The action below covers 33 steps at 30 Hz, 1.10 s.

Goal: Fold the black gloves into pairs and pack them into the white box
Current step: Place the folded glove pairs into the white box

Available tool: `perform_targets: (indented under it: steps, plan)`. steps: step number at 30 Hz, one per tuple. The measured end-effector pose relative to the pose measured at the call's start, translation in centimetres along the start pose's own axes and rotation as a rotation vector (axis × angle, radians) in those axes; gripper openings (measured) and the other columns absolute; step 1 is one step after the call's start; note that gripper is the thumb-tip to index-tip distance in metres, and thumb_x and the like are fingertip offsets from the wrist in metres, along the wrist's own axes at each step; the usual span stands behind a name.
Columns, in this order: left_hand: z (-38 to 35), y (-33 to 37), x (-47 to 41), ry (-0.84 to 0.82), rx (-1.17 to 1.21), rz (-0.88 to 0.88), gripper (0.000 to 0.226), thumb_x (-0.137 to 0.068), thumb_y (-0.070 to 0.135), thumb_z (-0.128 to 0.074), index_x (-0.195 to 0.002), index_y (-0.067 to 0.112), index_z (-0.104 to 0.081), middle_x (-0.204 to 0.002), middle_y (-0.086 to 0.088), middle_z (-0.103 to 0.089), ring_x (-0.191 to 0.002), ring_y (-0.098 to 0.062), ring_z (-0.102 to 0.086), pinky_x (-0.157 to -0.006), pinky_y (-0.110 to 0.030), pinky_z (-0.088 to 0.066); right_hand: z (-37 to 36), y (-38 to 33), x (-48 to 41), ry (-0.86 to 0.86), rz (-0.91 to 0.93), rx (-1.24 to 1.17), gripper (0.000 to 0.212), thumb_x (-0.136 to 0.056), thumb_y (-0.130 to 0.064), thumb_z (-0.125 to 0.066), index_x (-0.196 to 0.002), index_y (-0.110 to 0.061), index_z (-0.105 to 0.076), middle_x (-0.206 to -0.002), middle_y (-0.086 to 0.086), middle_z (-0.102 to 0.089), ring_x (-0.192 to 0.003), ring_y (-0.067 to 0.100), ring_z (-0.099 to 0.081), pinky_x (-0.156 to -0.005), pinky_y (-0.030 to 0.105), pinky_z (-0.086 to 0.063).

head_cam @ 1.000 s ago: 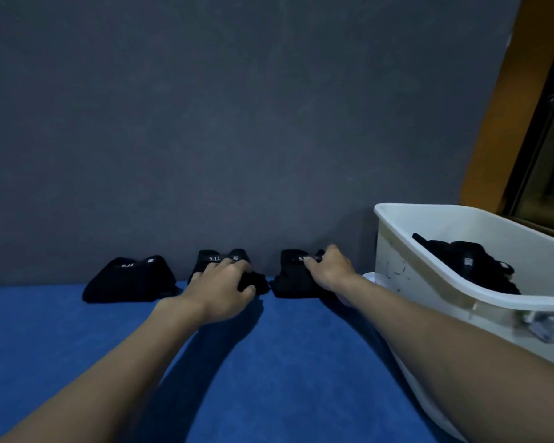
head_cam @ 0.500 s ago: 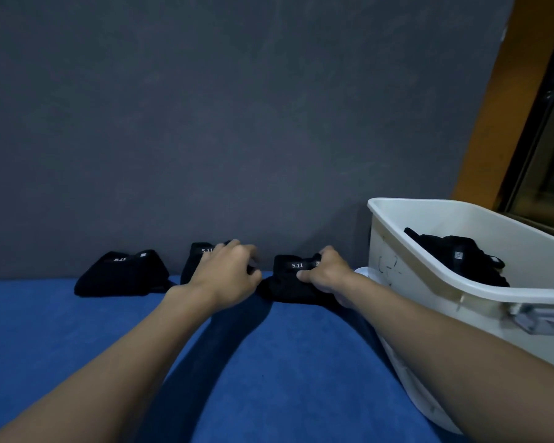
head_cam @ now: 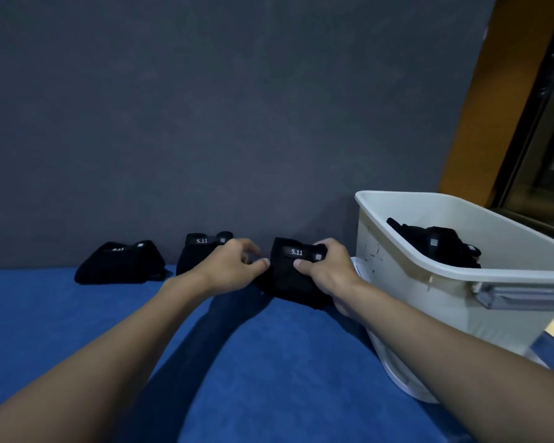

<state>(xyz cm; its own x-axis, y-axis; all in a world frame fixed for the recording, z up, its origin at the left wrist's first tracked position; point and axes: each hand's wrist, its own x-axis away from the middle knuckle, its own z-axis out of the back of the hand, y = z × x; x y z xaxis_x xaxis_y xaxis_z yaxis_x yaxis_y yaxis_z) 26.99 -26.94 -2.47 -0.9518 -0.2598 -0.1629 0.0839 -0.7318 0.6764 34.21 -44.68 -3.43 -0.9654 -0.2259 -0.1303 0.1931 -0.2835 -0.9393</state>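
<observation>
A gray wall [head_cam: 237,123] stands behind a blue mat [head_cam: 269,378]. A white box [head_cam: 397,282] sits on the right with packed gloves [head_cam: 435,247] inside. By the wall lie a left pair [head_cam: 119,263], a middle pair [head_cam: 192,254] and a right pair [head_cam: 288,279] near the box. The right hand [head_cam: 330,270] grips the right pair. The left hand [head_cam: 227,270] is curled, its thumb touching that pair. Whether it holds anything is not clear.

Left forearm [head_cam: 125,334] and right forearm [head_cam: 429,340] bare up to the frame's edge; left hand [head_cam: 229,266] and right hand [head_cam: 330,271] bare.
</observation>
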Motion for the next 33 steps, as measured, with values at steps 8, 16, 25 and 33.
perform_targets:
  steps: [8, 16, 25, 33]
  plan:
    - [0.9, 2.6, 2.1, -0.181, 0.541, 0.208, 0.059, -0.086, 0.052, -0.069, -0.128, 0.015, -0.051, -0.107, -0.015, -0.07, -0.084, -0.03, -0.075, -0.072, -0.034, -0.06, 0.9, -2.0, 2.5, 0.044, 0.061, -0.19, 0.032, -0.084, -0.017, -0.074, -0.11, -0.015, -0.054, -0.094, -0.003, -0.061, -0.086, 0.014, -0.06, -0.068, 0.024, -0.049]
    - [1.7, 5.0, 3.7, 0.042, 0.881, 0.108, 0.052, -0.086, 0.017, -0.076, -0.13, 0.014, -0.05, -0.111, -0.02, -0.068, -0.091, -0.03, -0.074, -0.068, -0.043, -0.061, 1.0, -4.0, 5.0, -0.05, 0.109, -0.227, 0.037, -0.084, -0.017, -0.074, -0.115, -0.016, -0.054, -0.098, -0.002, -0.063, -0.092, 0.017, -0.065, -0.08, 0.041, -0.059]
    - [5.3, 8.6, 5.1, 0.244, 0.758, -0.134, 0.038, -0.083, 0.01, -0.077, -0.116, 0.021, -0.064, -0.101, -0.01, -0.072, -0.078, -0.024, -0.072, -0.062, -0.04, -0.059, 4.0, -7.8, 7.0, -0.096, 0.313, -0.056, 0.046, -0.085, -0.031, -0.07, -0.126, -0.018, -0.054, -0.121, 0.001, -0.06, -0.106, 0.012, -0.061, -0.081, 0.019, -0.051]
    - [6.9, 16.8, 3.1, 0.198, 0.7, -0.246, 0.039, -0.082, 0.01, -0.077, -0.118, 0.017, -0.062, -0.094, -0.01, -0.07, -0.077, -0.021, -0.07, -0.073, -0.044, -0.059, 12.3, -10.9, 9.1, 0.039, 0.522, 0.101, 0.06, -0.086, -0.027, -0.07, -0.14, -0.021, -0.043, -0.134, 0.001, -0.047, -0.117, 0.009, -0.051, -0.1, 0.025, -0.043]
